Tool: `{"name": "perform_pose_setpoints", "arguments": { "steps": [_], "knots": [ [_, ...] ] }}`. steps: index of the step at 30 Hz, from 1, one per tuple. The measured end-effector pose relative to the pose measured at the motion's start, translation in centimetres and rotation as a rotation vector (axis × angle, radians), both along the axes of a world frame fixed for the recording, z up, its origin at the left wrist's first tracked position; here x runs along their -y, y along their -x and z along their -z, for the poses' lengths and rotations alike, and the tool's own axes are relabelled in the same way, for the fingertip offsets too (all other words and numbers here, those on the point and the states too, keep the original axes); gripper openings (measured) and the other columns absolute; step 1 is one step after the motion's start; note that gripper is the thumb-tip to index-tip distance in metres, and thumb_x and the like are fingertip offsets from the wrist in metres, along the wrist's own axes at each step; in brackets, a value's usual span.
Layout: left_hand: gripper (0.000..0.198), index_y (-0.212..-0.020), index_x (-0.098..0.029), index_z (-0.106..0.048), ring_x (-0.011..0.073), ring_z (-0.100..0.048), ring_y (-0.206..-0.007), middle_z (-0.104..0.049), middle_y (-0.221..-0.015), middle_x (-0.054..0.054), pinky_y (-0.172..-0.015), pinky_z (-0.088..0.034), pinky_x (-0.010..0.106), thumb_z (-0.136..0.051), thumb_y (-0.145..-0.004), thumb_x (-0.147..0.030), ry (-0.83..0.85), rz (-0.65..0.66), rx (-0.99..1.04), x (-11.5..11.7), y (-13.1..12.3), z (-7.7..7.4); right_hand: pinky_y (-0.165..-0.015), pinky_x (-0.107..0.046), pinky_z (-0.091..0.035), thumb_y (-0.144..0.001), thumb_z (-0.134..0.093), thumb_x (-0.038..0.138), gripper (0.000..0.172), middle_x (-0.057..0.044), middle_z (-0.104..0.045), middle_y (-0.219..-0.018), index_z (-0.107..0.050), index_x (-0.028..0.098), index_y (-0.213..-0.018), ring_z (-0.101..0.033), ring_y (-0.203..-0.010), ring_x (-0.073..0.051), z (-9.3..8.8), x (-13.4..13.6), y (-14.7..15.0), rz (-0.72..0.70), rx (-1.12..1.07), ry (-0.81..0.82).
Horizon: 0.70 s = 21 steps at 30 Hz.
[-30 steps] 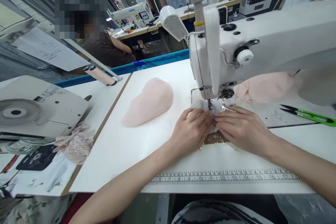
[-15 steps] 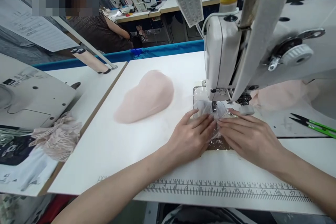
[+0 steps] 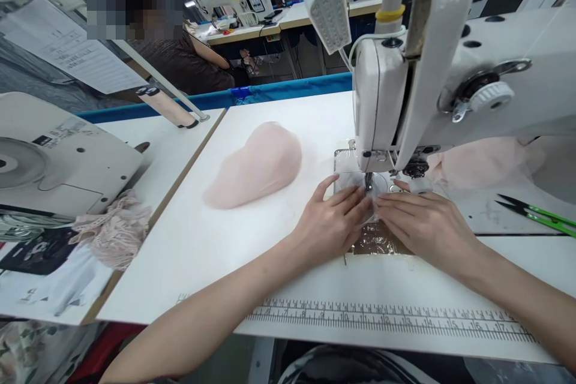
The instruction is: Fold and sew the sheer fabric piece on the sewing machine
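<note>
A small piece of thin, sheer whitish fabric (image 3: pixel 373 210) lies under the presser foot (image 3: pixel 368 181) of the white sewing machine (image 3: pixel 382 102). At its left side my left hand (image 3: pixel 330 219) has its middle fingers closed down on the cloth, the index finger pointing away toward the needle plate. My right hand (image 3: pixel 427 225) presses its fingers together on the right side of the same piece. Both thumbs are hidden, and the fingers cover much of the fabric. Left of my hands, a pale pink, rounded sheer piece (image 3: pixel 261 168) lies flat on the white table (image 3: pixel 189 264).
Green-handled thread snips (image 3: pixel 540 213) lie at the right. More pink fabric (image 3: pixel 477 162) sits behind, under the machine arm. A printed ruler (image 3: pixel 382 318) runs along the front edge. At left are a pink lace bundle (image 3: pixel 117 231) and another machine (image 3: pixel 67 156). A person (image 3: pixel 189 63) sits beyond.
The camera view has shifted slightly, so the table and machine sit a little differently in the picture. Both hands keep nearly the same place at the presser foot.
</note>
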<state>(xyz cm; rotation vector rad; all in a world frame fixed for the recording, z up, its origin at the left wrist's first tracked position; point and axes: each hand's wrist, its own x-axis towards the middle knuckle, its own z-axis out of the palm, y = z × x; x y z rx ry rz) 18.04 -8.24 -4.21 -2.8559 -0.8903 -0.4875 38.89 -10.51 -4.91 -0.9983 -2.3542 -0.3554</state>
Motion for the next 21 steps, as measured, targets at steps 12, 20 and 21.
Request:
{"name": "perform_pose_setpoints", "arguments": {
  "steps": [12,20,21],
  "knots": [
    [0.034,-0.119,-0.014,-0.062,0.019,-0.062,-0.11,-0.067,-0.116,0.009,-0.112,-0.03,0.048,-0.044,-0.09,-0.014,-0.053,0.068,0.085,1.2,0.5,0.2,-0.088,-0.034,-0.051,-0.086,-0.055,0.008,0.019,-0.003,-0.073,-0.101,-0.071,0.014,-0.094,-0.069,-0.089,-0.017,0.3,0.1,-0.1,0.039,0.087,-0.048],
    [0.029,-0.115,-0.012,-0.063,0.0191,-0.062,-0.111,-0.068,-0.115,0.008,-0.113,-0.028,0.049,-0.047,-0.093,-0.021,-0.106,0.069,0.075,1.2,0.4,0.1,-0.095,-0.037,-0.047,-0.086,-0.052,0.012,0.024,-0.005,-0.072,-0.104,-0.071,0.012,-0.101,-0.067,-0.096,-0.019,-0.2,0.8,0.2,0.032,0.076,-0.002],
    [0.029,-0.115,-0.011,-0.063,0.019,-0.062,-0.111,-0.068,-0.115,0.008,-0.113,-0.029,0.048,-0.047,-0.093,-0.022,-0.118,0.071,0.068,1.4,0.4,0.1,-0.095,-0.038,-0.047,-0.086,-0.052,0.012,0.025,-0.005,-0.073,-0.103,-0.071,0.011,-0.101,-0.067,-0.096,-0.019,-0.2,0.9,0.2,0.029,0.073,0.001]
  ]
}}
